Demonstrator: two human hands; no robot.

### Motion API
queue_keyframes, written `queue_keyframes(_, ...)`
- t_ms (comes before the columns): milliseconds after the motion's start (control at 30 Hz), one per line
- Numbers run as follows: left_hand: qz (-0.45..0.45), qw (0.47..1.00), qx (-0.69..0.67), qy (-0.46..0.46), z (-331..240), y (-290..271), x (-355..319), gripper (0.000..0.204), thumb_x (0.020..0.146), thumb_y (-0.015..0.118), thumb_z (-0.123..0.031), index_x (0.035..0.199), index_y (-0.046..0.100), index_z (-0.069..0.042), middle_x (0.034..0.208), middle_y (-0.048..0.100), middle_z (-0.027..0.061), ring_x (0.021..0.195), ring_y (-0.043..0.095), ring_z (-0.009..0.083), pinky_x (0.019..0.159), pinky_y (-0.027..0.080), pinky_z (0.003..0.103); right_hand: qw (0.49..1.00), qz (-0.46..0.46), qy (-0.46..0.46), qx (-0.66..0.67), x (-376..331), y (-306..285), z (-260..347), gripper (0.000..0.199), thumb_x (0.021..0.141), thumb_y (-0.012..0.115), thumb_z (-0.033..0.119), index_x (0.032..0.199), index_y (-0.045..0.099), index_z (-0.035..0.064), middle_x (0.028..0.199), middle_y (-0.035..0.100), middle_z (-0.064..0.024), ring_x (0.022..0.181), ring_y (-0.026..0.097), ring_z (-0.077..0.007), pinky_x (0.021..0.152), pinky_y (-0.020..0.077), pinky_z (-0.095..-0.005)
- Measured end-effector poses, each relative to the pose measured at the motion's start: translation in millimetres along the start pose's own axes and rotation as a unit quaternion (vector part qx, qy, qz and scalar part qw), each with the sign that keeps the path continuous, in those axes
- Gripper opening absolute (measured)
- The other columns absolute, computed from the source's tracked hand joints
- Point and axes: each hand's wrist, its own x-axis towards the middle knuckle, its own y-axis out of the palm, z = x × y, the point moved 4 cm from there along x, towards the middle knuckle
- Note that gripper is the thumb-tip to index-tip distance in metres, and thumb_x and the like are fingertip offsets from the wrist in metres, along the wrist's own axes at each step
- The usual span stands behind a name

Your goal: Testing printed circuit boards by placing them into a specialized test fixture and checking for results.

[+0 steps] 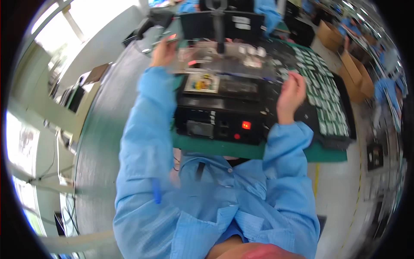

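Note:
My left hand (163,54) is stretched out to the far left, beside a dark bracket (156,19). Its fingers are closed around a small thin thing with an orange-red glint (172,38), too blurred to name. My right hand (292,96) is over the right part of the bench, its fingertips pressed together; whatever they may hold is too small to make out. Just right of it lie rows of small green-and-white pieces (323,88) on a black tray (345,93). Between my hands sits a black box-shaped device (224,123) with a red lit display (246,125) and a small multicoloured panel (202,83) on top.
Behind the device, a clear cover (233,59) and scattered small white pieces (254,52) lie under a dark upright post (219,32). Black bins (241,26) stand at the back. Cardboard boxes (355,75) are on the right, and people in blue work farther off.

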Motion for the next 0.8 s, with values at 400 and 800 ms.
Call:
queue_keyframes(400,0.221,0.943,0.224,0.107,-41.9,39.0,31.7,0.019,0.098,0.055,-0.005,0.114,0.063,0.003,0.111,0.069,0.0176,0.108,0.068,0.0243,0.085,0.060,0.030,0.998,0.052,-0.021,-0.008,1.3,4.1,-15.5,0.009,0.098,0.058,0.005,0.100,0.066,0.0028,0.073,0.057,0.0034,0.063,0.049,-0.0034,0.056,0.0377,-0.0199)
queue_keyframes(800,0.046,0.999,-0.013,-0.007,-30.9,39.4,-8.8,0.022,0.099,0.055,-0.001,0.113,0.057,0.015,0.115,0.066,0.0244,0.115,0.064,0.0361,0.098,0.059,0.034,0.693,0.262,-0.091,-0.665,69.0,-87.0,-22.6,0.034,0.085,0.060,0.015,0.117,0.069,0.0165,0.117,0.062,-0.0147,0.109,0.059,-0.0385,0.091,0.0519,-0.0498)
